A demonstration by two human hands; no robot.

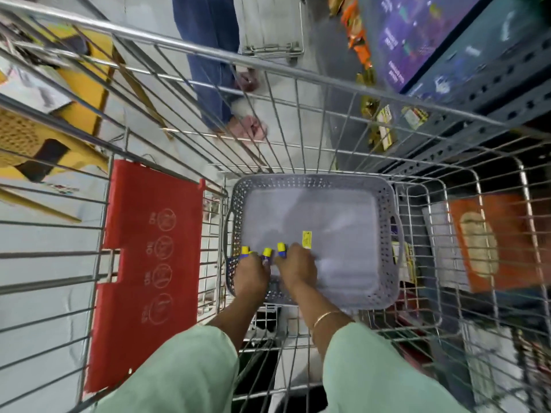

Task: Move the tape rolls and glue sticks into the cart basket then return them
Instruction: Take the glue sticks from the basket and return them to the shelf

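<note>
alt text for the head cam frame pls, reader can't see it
Two hands, left and right, reach into a grey perforated plastic basket inside a wire shopping cart, gripping yellow-capped blue glue sticks. A red plastic child-seat flap sits left of the basket; another person's legs in blue trousers stand beyond the cart.

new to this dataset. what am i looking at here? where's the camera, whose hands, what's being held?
There is no robot. One wide-angle camera worn on a person's head looks down at their own two bare hands, in pale green sleeves. They reach into a wire shopping cart, over a grey perforated plastic basket sitting inside it. The left hand and the right hand hold glue sticks with yellow caps, three showing. No tape rolls are visible. A small yellow tag lies in the basket. A red flap sits left.
</note>
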